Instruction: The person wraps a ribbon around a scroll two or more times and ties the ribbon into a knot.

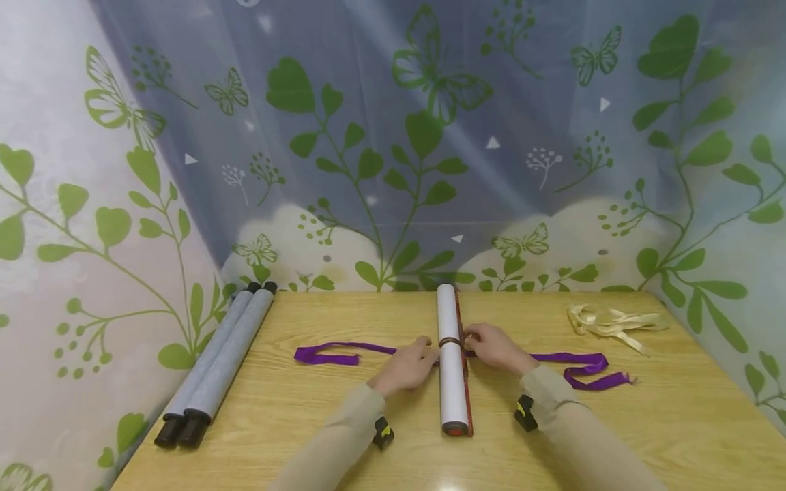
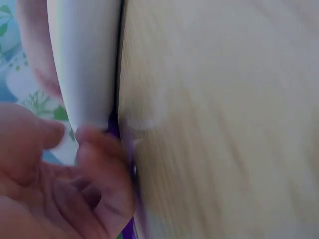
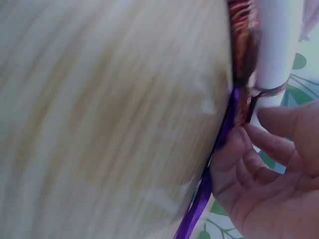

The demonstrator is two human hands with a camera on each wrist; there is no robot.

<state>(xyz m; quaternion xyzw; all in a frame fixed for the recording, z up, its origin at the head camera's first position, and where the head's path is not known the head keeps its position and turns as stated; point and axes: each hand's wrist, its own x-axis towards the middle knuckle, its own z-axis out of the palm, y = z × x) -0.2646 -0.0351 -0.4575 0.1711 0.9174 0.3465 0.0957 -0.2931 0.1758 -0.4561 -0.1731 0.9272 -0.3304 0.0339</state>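
A white rolled scroll (image 1: 453, 392) with a thin brown tie (image 1: 450, 341) round its middle and a red patterned edge lies lengthwise on the table. A purple ribbon (image 1: 568, 357) passes crosswise beneath it, its ends spread to both sides. On the scroll's left, my left hand (image 1: 406, 365) has its fingertips at the lower edge, beside the ribbon; the left wrist view shows its thumb apart from the loosely bent fingers. My right hand (image 1: 499, 348) touches the red edge near the tie. In the right wrist view its fingers (image 3: 232, 152) lie against the purple ribbon, thumb raised away.
Two grey rolls (image 1: 230, 361) with black ends lie side by side at the table's left. A cream ribbon (image 1: 608, 320) is bunched at the back right. Behind the wooden table (image 1: 276, 436) hangs a leaf-and-butterfly patterned curtain (image 1: 368, 184).
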